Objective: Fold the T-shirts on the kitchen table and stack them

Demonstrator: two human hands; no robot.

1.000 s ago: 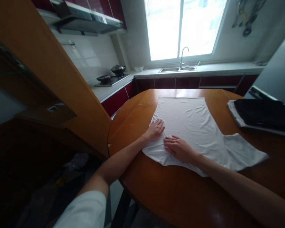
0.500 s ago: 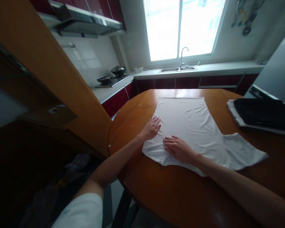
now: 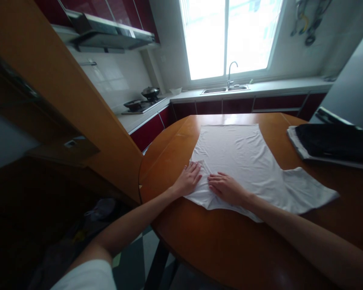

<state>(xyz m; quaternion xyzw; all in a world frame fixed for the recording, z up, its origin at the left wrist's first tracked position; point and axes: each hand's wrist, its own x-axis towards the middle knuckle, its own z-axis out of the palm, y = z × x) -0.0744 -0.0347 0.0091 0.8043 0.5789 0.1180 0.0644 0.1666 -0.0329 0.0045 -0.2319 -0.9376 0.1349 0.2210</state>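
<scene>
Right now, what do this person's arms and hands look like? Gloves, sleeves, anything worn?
Both arms are bare from the hands up past the elbows. The left hand and the right hand wear no gloves, and no rings, watch or bracelets show. On the left arm a short white sleeve covers the upper part near the shoulder. The right arm leaves the picture before any sleeve appears.

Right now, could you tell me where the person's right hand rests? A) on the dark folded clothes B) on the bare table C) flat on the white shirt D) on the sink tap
C: the right hand lies palm down on the white shirt, beside the left hand; the dark clothes lie untouched at the table's far right.
</scene>
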